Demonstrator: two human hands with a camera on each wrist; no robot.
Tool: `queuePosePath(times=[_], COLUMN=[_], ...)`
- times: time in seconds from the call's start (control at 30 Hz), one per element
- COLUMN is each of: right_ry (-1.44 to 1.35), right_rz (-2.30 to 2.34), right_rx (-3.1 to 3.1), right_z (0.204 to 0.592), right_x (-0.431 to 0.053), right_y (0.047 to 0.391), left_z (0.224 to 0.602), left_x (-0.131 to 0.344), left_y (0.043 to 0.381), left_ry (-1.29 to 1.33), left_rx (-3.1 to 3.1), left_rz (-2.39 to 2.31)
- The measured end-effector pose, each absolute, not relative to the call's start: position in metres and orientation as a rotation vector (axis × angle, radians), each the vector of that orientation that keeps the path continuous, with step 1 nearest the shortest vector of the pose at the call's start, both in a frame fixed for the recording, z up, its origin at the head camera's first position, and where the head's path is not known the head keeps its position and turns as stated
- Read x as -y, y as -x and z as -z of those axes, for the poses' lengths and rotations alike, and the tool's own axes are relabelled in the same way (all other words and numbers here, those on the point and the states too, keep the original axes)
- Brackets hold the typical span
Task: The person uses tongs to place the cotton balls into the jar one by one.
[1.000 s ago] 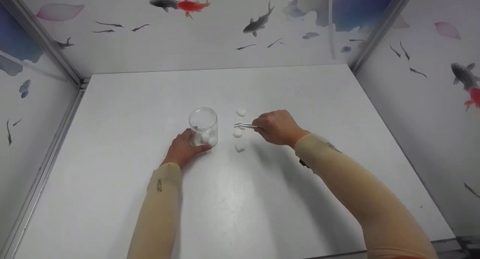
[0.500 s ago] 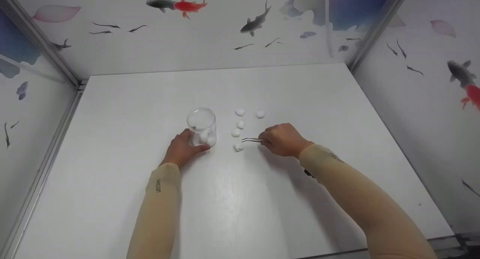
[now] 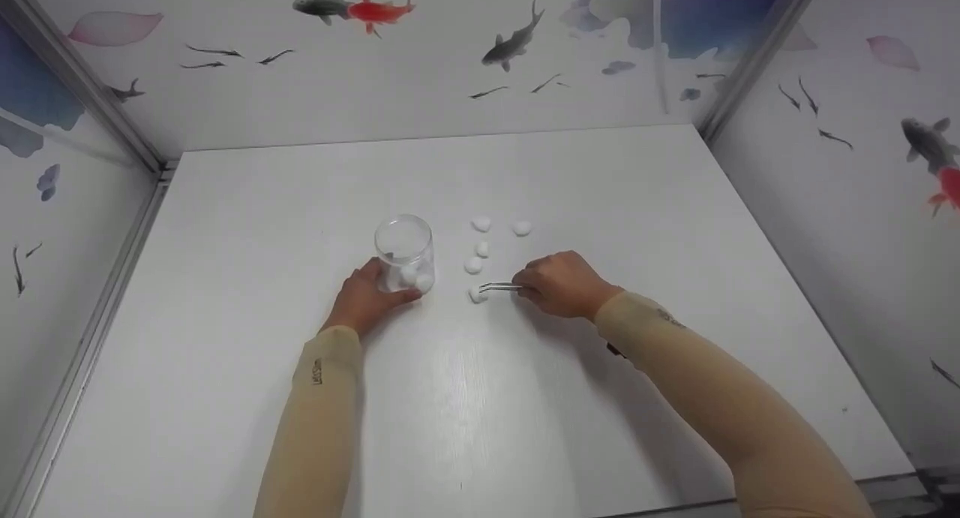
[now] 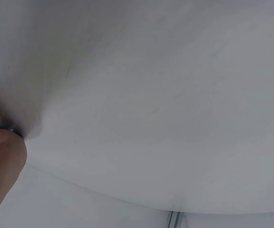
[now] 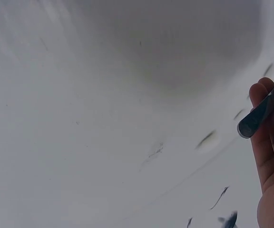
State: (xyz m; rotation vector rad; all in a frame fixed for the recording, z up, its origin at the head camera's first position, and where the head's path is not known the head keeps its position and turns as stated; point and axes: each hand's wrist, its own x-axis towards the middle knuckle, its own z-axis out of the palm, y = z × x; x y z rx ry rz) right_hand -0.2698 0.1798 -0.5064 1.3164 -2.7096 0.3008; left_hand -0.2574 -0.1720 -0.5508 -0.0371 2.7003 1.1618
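My left hand point(image 3: 367, 299) holds a clear jar point(image 3: 405, 240) low down, thumb at the near side and fingers at the left. White cotton balls point(image 3: 422, 281) lie inside the jar. Metal tweezers point(image 3: 504, 286) are pinched in my right hand point(image 3: 564, 284), pointing left. Their tips are at the nearest loose cotton ball point(image 3: 476, 296); whether they grip it I cannot tell. In the right wrist view the tweezers' rounded end point(image 5: 251, 124) sticks out of the hand. The left wrist view shows only part of the left hand point(image 4: 4, 159).
Several more loose cotton balls lie on the white table point(image 3: 247, 225): a middle ball point(image 3: 473, 265), one just behind it point(image 3: 482, 249), a far ball point(image 3: 481, 224) and a right one point(image 3: 522, 228). Fish-printed panels point(image 3: 420, 67) border the table at the back and sides.
My right hand has brought the tweezers from the middle cotton balls toward me, to the nearest one. The ball at the right, earlier hidden by the hand, now shows. My left hand stays put.
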Motion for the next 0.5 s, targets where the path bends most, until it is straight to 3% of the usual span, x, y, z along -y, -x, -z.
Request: queuePosePath(times=[0.5], right_ry=[-1.313], right_rz=[-0.276], right_rx=[2.723], right_z=[0.5131], right_x=[-0.1769], right_y=[0.2688], left_z=[0.5471], left_x=[0.1710], left_y=[0.2550], left_ry=[0.059], left_rx=[-2.677], left_rz=[-1.160])
